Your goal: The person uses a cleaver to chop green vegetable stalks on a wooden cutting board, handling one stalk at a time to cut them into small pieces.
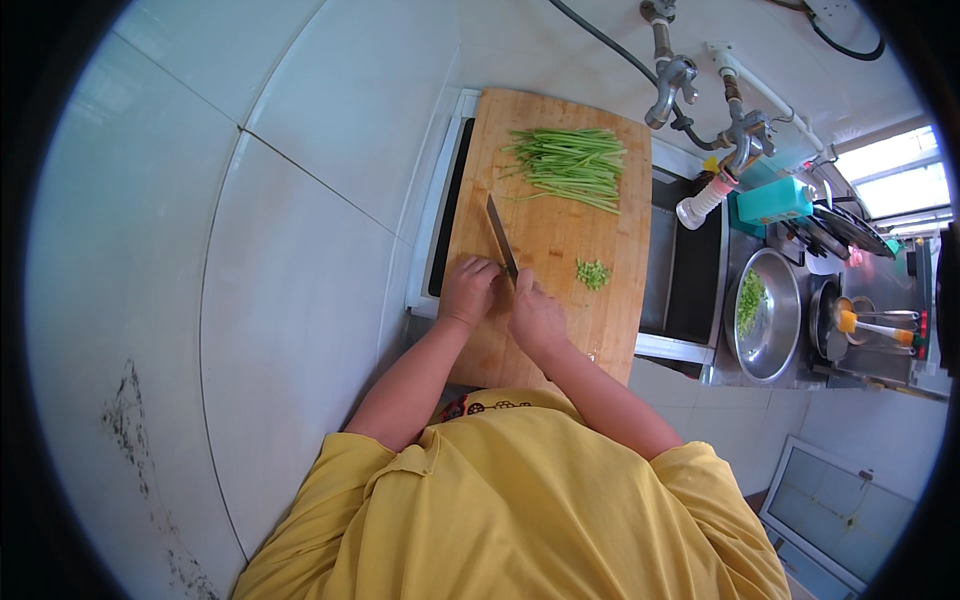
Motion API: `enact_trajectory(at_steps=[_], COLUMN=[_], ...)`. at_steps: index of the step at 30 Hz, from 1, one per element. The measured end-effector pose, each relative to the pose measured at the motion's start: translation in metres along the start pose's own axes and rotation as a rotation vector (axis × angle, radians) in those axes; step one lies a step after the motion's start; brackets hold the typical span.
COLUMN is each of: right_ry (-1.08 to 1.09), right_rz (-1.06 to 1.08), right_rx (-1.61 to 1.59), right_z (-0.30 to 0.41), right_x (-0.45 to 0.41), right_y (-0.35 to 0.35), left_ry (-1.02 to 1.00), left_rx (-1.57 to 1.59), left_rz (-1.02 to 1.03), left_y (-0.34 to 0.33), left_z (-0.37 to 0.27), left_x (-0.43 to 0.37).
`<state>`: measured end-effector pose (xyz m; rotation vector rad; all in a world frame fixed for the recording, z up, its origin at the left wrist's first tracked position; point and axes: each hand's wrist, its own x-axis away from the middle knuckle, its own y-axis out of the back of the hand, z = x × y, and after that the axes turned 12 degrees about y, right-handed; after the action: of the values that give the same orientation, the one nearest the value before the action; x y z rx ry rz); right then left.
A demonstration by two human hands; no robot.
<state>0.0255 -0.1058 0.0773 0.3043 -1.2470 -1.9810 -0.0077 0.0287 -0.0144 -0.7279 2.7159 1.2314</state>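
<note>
On a wooden cutting board (555, 232), my right hand (538, 315) grips a kitchen knife (501, 232), its blade pointing away and slightly left. My left hand (470, 290) rests on the board just left of the blade, fingers curled; a small dark green bit shows at its fingertips, and what lies beneath them is hidden. A bunch of long green stalks (574, 165) lies across the far part of the board. A small heap of chopped green pieces (593, 274) sits to the right of the knife.
Right of the board are a sink (679, 255) and a steel bowl (780, 322) holding chopped greens (750, 300). Metal taps (673, 86) and a white flexible spout (701, 204) hang over the sink. A tiled wall (315, 262) stands close on the left.
</note>
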Motion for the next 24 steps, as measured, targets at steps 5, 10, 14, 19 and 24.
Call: enact_trajectory(at_steps=[5,10,14,19,24], right_ry=[-0.031,-0.055,-0.034,-0.040,-0.042], right_rz=[0.033,-0.014,-0.015,0.009,-0.091], right_rx=[0.034,-0.081,-0.083,-0.043,-0.070], right_z=[0.004,0.001,0.003,0.004,-0.006], right_x=[-0.003,0.001,0.004,-0.001,-0.005], right_y=[-0.006,-0.004,0.001,-0.003,-0.012], left_ry=[0.003,-0.002,0.008,0.004,-0.007], left_rx=[0.012,-0.013,-0.007,-0.004,-0.011], left_rz=[0.008,-0.009,-0.004,0.002,-0.012], left_y=[0.000,0.002,0.005,0.003,0.004], left_z=[-0.002,-0.003,-0.006,-0.004,-0.009], left_x=[0.000,0.000,0.000,0.000,-0.001])
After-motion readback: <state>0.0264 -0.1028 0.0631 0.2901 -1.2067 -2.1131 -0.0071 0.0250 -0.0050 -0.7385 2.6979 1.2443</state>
